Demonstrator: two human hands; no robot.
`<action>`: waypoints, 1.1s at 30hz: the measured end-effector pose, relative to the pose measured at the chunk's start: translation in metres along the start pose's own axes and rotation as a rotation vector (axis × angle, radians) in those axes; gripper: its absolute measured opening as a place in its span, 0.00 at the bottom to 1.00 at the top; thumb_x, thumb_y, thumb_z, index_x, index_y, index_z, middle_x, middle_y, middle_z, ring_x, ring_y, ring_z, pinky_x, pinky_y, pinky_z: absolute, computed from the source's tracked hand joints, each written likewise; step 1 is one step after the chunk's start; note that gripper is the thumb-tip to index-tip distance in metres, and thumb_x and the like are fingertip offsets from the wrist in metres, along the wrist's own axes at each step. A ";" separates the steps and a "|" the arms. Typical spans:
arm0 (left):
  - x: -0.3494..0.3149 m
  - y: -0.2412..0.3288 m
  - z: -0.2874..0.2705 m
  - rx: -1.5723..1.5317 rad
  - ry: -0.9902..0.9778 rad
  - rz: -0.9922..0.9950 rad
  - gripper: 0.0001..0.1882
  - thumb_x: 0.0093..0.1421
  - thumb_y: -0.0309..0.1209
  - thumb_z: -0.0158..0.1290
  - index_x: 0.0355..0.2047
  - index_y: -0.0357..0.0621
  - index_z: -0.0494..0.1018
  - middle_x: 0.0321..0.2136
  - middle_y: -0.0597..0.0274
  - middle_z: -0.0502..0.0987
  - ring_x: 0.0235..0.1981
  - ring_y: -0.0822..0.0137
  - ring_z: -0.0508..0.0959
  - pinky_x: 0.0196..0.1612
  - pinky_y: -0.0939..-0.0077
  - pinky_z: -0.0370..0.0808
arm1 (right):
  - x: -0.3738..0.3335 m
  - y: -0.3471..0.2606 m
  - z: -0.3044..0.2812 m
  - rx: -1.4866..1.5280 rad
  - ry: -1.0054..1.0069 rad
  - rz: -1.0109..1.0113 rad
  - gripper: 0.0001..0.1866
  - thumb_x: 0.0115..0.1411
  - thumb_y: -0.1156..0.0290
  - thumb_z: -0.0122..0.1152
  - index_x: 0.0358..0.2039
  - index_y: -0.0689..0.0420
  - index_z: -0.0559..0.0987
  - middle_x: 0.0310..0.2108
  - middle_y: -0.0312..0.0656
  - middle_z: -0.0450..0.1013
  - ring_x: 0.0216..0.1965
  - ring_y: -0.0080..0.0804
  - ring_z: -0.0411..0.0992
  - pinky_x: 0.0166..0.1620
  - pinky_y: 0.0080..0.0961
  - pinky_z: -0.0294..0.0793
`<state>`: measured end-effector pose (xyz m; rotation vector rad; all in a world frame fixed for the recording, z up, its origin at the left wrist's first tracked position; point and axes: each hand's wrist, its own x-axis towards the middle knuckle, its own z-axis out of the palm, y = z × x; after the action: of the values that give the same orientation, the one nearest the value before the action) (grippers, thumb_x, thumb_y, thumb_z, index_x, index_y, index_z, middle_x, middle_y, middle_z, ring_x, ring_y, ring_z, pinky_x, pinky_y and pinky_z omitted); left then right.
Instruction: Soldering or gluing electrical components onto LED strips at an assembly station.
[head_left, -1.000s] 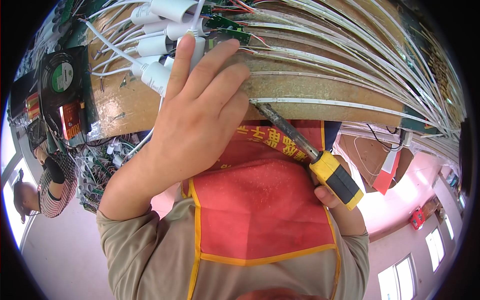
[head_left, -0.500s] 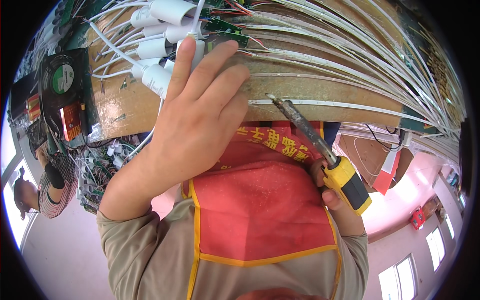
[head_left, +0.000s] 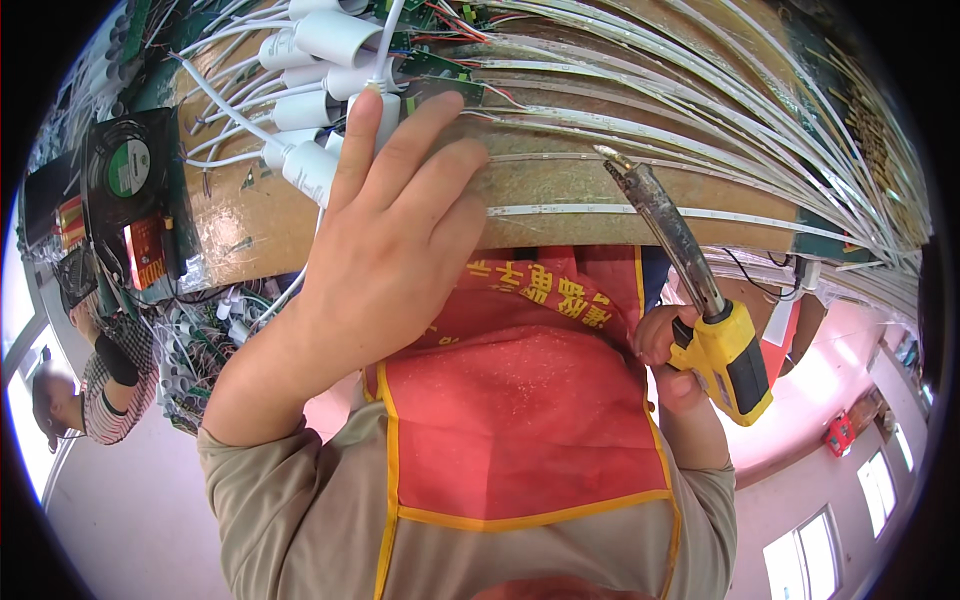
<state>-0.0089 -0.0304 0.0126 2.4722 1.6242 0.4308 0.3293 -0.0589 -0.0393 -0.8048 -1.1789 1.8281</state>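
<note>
My left hand (head_left: 395, 235) reaches over the board-topped table, its back toward me. Two fingers stretch forward, apart, beside a white cylindrical housing (head_left: 388, 118) and a green circuit board (head_left: 440, 97). The other fingers bend down; their tips, the thumb and whatever they pinch are hidden. A white LED strip (head_left: 620, 209) runs up to these bent fingers. My right hand (head_left: 665, 350) grips a yellow and black soldering gun (head_left: 735, 360). Its dark metal barrel slants up and left, the tip over the table, right of my left hand and apart from it.
Several white housings with cables (head_left: 300, 105) crowd the back left. Many LED strips (head_left: 700, 110) fan across to the right. A black fan (head_left: 128, 165) stands at the left edge. Wired parts (head_left: 205, 345) lie below it, near another person (head_left: 100, 375).
The soldering gun and my right hand have shifted right, and its tip has moved up and right, farther from my left hand. My left hand has barely moved.
</note>
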 end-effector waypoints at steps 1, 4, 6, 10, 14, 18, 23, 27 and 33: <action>0.000 0.000 0.000 0.002 -0.001 -0.001 0.06 0.50 0.23 0.61 0.30 0.42 0.77 0.50 0.57 0.77 0.64 0.47 0.72 0.71 0.33 0.55 | 0.000 -0.001 0.001 0.007 0.019 0.001 0.36 0.59 0.53 0.76 0.56 0.62 0.70 0.30 0.37 0.71 0.29 0.30 0.70 0.33 0.29 0.70; 0.000 0.001 0.000 0.006 0.002 0.003 0.06 0.50 0.23 0.61 0.30 0.42 0.77 0.49 0.57 0.77 0.64 0.47 0.72 0.71 0.34 0.56 | 0.001 0.006 -0.005 0.001 -0.031 -0.086 0.41 0.59 0.49 0.76 0.62 0.60 0.67 0.30 0.36 0.71 0.30 0.30 0.69 0.34 0.30 0.72; -0.001 0.000 0.002 0.018 0.002 0.007 0.04 0.53 0.26 0.58 0.29 0.41 0.76 0.50 0.57 0.76 0.65 0.49 0.70 0.73 0.36 0.52 | 0.002 0.004 -0.005 -0.018 -0.049 -0.092 0.43 0.60 0.47 0.75 0.64 0.59 0.65 0.30 0.36 0.70 0.30 0.30 0.69 0.35 0.32 0.72; -0.001 0.000 0.001 0.016 -0.006 0.007 0.05 0.54 0.27 0.56 0.30 0.40 0.77 0.50 0.57 0.75 0.66 0.50 0.68 0.75 0.38 0.51 | 0.003 0.000 -0.006 -0.029 -0.048 -0.060 0.44 0.60 0.45 0.74 0.66 0.59 0.64 0.30 0.35 0.69 0.31 0.29 0.69 0.36 0.32 0.72; -0.001 0.000 0.003 0.022 0.003 0.012 0.05 0.54 0.28 0.57 0.31 0.40 0.77 0.50 0.57 0.75 0.66 0.49 0.68 0.74 0.37 0.51 | 0.005 0.001 -0.008 -0.037 -0.057 -0.092 0.46 0.60 0.45 0.74 0.68 0.58 0.62 0.31 0.34 0.69 0.31 0.29 0.68 0.35 0.31 0.72; -0.001 0.000 0.003 0.026 0.005 0.013 0.05 0.54 0.28 0.57 0.31 0.40 0.77 0.50 0.57 0.75 0.66 0.49 0.68 0.74 0.37 0.52 | 0.004 0.004 -0.010 -0.038 -0.065 -0.127 0.47 0.61 0.45 0.73 0.69 0.57 0.61 0.31 0.34 0.69 0.30 0.29 0.68 0.34 0.30 0.71; -0.001 0.000 0.002 0.033 0.000 0.012 0.05 0.54 0.28 0.57 0.30 0.40 0.77 0.50 0.57 0.75 0.66 0.49 0.69 0.74 0.37 0.52 | 0.006 0.005 -0.009 -0.072 -0.031 -0.146 0.46 0.61 0.43 0.71 0.69 0.57 0.62 0.29 0.33 0.69 0.28 0.28 0.68 0.32 0.29 0.69; 0.000 0.001 0.001 0.032 -0.004 0.013 0.05 0.54 0.28 0.57 0.30 0.40 0.77 0.50 0.56 0.75 0.66 0.49 0.69 0.74 0.37 0.52 | 0.009 0.001 -0.002 -0.153 0.040 -0.144 0.45 0.61 0.39 0.69 0.66 0.56 0.65 0.26 0.32 0.68 0.24 0.26 0.66 0.29 0.27 0.67; 0.000 0.001 0.000 0.040 -0.013 0.017 0.06 0.53 0.27 0.57 0.31 0.39 0.77 0.51 0.55 0.75 0.66 0.48 0.69 0.73 0.35 0.54 | 0.017 -0.012 -0.001 -0.209 0.024 -0.114 0.44 0.62 0.38 0.68 0.65 0.57 0.64 0.26 0.33 0.67 0.24 0.26 0.66 0.29 0.27 0.68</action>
<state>-0.0079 -0.0310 0.0124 2.5136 1.6234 0.3873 0.3258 -0.0406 -0.0302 -0.8551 -1.3880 1.6168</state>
